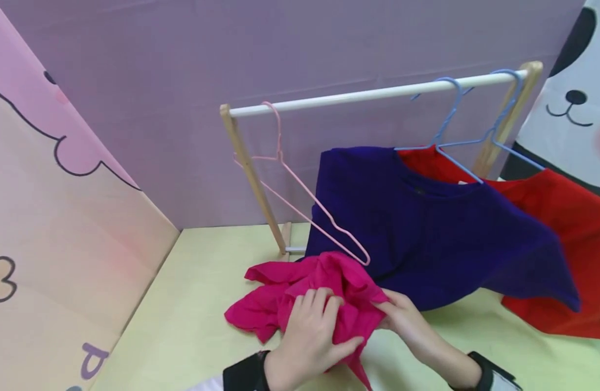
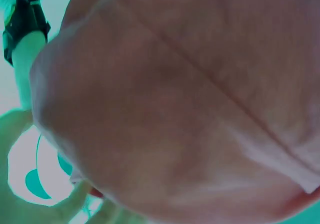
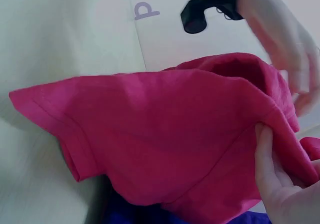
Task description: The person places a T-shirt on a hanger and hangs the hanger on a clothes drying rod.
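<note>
A bright pink short-sleeved shirt (image 1: 349, 277) is bunched up over the table, and fills most of the left wrist view as a pale, close-up cloth (image 2: 175, 109). My right hand (image 1: 402, 317) pinches its right side; in the right wrist view the thumb (image 3: 265, 149) presses on the cloth. On the near side my left hand (image 1: 307, 336) lies against the bunched fabric, fingers loosely bent and thumb spread away. A pink hanger (image 1: 324, 209) hangs bare from the rail, its lower end just above the shirt.
A rack with a white rail (image 1: 368, 96) and wooden legs (image 1: 256, 184) stands behind. On blue hangers (image 1: 449, 117) hang a dark blue shirt (image 1: 427, 233) and a red shirt (image 1: 574, 228). Printed cloth walls (image 1: 60, 190) border the yellow table (image 1: 168, 315).
</note>
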### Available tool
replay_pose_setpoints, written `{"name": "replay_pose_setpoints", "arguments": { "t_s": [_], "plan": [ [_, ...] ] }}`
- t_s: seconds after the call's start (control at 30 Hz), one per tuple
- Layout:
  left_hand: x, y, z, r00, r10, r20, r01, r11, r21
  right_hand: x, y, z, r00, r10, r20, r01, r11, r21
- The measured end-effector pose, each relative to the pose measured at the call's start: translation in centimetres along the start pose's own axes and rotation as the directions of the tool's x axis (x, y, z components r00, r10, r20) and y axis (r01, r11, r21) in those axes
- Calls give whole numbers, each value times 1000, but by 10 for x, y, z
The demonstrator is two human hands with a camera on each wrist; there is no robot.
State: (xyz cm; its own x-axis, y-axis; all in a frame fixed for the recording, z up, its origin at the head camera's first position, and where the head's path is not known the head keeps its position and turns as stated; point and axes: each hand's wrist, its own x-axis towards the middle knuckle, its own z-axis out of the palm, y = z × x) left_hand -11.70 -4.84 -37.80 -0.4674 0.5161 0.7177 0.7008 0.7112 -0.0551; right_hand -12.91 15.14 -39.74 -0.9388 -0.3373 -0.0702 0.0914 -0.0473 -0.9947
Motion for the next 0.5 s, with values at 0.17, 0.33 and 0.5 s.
{"name": "replay_pose_setpoints", "arguments": {
  "t_s": [0.17, 0.33, 0.5],
  "plan": [
    [-8, -1, 4, 966, -73, 249, 84, 996, -33, 2, 2, -5, 999, -29, 19, 28, 996, 80],
    [-15, -15, 5, 931, -110, 349, 147, 986, -79, 2, 0, -15, 998, -50, -33, 51, 997, 50],
    [-20, -36, -1, 897, -202, 392, 256, 962, -91, 0, -6, -31, 979, -19, -203, 4, 997, -75]
  ]
}}
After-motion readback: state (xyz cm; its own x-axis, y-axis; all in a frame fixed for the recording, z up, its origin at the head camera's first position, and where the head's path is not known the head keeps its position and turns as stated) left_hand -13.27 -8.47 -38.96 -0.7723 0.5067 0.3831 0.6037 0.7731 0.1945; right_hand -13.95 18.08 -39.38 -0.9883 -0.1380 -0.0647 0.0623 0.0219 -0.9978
